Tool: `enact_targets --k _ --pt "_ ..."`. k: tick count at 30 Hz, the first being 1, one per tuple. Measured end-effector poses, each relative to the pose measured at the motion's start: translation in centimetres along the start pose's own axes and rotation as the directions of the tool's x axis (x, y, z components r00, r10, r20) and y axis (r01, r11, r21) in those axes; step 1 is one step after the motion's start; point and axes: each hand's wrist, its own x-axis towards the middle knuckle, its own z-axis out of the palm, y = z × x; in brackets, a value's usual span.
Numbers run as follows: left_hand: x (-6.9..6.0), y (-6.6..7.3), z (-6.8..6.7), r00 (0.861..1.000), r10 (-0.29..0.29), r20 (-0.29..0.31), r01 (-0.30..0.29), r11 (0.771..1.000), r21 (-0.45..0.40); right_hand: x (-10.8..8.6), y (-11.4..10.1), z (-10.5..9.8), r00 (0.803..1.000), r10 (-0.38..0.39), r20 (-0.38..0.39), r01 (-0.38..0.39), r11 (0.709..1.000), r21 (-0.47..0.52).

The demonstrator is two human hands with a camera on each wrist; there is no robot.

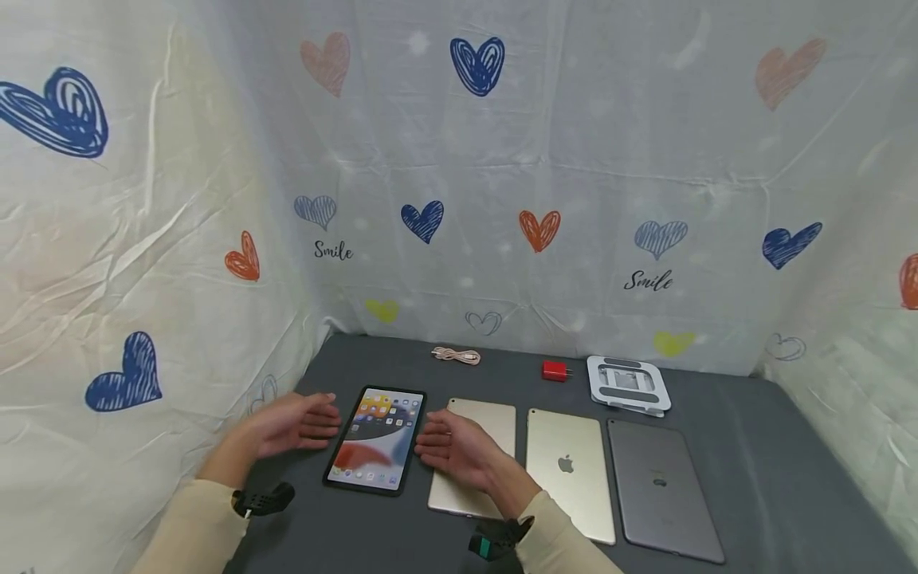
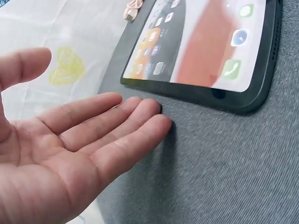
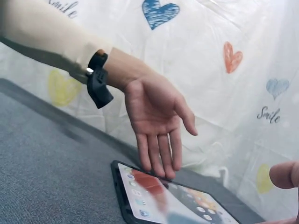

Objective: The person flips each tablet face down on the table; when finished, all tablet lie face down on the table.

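Note:
A tablet in a black case lies face up on the dark grey tabletop, its screen lit with app icons. To its left is my left hand, fingers straight and palm turned toward the tablet. In the left wrist view the fingertips stand a little apart from the case edge. My right hand is on the tablet's other side, over part of a gold tablet, its fingers extended and holding nothing. Only the thumb and a sliver of that hand show in the right wrist view.
Right of the gold tablet lie a second gold tablet with an apple logo and a dark grey tablet, both face down. Behind them are a coiled pink cable, a red charger and a white folding stand. A heart-print curtain encloses the table.

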Motion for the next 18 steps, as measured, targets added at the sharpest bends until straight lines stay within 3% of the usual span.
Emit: enact_targets --k 8,18 --pt "0.8 -0.3 1.5 0.999 -0.002 -0.053 0.002 1.0 0.004 0.0 0.4 0.4 0.999 -0.018 -0.035 0.018 1.0 0.002" --pt "0.9 -0.2 2.2 0.997 0.0 -0.076 -0.001 1.0 -0.007 -0.7 -0.3 1.5 0.996 -0.002 -0.087 0.006 0.999 0.037"
